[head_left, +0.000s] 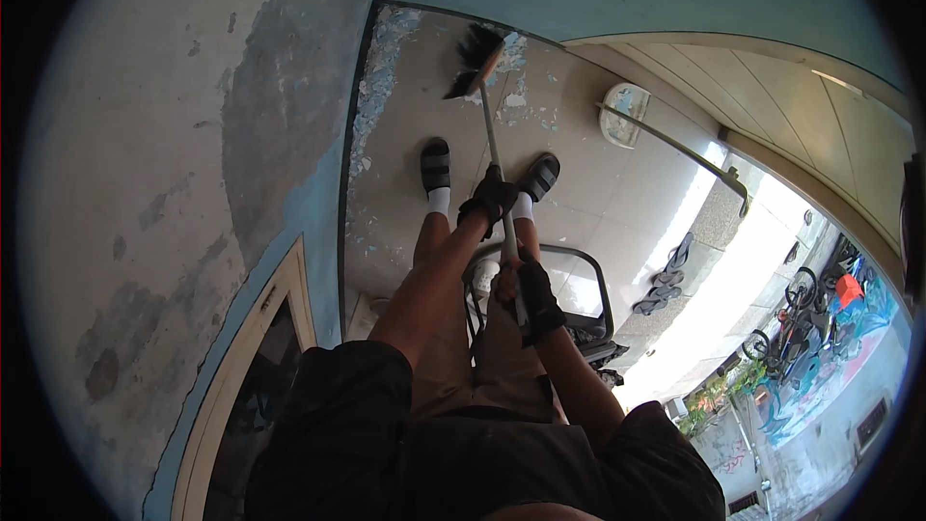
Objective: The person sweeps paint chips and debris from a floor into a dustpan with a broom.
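At the left of the frame, a patchy wall [154, 164] meets the tiled floor [588, 183], where pale blue flakes [374, 87] lie along its edge. In the upper middle, the black bristles of the broom [489, 116] touch the floor beside more flakes. In the centre, the left hand [492, 197], in a dark glove, is closed around the broom's handle; nearer the body, the gloved right hand [533, 295] is clamped on it too. Right of the broom, a white dustpan [623, 116] rests on the floor, its long handle slanting toward the right.
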### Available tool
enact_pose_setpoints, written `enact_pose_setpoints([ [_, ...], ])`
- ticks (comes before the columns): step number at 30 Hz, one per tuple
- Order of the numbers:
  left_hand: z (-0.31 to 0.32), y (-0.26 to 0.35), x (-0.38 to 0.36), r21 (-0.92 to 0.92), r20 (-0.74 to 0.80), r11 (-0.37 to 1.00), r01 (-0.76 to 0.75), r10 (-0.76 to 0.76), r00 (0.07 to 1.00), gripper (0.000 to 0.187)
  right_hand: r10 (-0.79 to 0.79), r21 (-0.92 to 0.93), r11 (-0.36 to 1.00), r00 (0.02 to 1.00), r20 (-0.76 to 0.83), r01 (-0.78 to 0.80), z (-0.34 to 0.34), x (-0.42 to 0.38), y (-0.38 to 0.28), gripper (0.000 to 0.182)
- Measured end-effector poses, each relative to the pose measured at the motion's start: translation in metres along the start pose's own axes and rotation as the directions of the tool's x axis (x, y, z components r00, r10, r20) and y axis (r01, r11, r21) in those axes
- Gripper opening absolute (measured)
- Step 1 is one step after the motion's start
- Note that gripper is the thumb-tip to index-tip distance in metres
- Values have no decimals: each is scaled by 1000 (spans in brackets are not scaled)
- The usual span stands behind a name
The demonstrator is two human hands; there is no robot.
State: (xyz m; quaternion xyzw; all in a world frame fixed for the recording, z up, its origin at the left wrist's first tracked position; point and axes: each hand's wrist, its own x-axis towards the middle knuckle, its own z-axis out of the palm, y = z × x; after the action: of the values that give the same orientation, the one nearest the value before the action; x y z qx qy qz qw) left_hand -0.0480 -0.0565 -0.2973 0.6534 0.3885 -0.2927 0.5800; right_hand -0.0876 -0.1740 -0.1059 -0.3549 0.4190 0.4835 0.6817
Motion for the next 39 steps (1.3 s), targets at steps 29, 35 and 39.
enact_pose_setpoints([
  [29,-15,48,-53,-349,-161,932,-100,45,986,47,53,-96,994,999,-11,-54,48,-72,-48,37],
  [35,-43,67,-62,-518,-257,855,15,-172,951,46,129,136,979,975,179,-154,58,-53,-45,34],
  [39,-75,81,-14,-54,-379,997,-53,28,925,30,43,350,928,968,246,-130,54,19,-44,26],
])
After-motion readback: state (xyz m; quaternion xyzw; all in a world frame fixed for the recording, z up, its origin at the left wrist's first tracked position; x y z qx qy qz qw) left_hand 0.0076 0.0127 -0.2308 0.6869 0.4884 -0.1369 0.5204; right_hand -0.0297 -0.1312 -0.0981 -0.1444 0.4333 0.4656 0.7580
